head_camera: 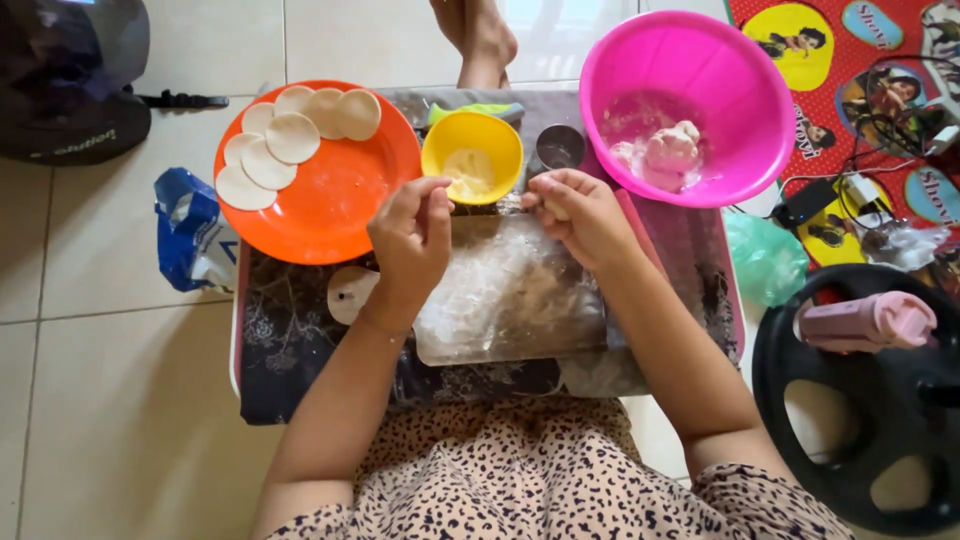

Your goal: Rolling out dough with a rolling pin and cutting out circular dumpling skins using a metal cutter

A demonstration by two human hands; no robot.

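Over the floured board's [510,300] far edge, my right hand [580,215] pinches a dough lump [556,210]; my left hand [410,240] hovers, fingertips together, empty; I'd keep the pinch gentle.

Floured board [500,300] left open at centre, hemmed at 11 o'clock by orange plate [340,200], at 12 by yellow bowl [472,140] and metal cup [560,146], at 1 by pink bowl [690,60], bare tiles [100,400] left free at 8.

Single head view; steeply downward, close over a low table [250,330]
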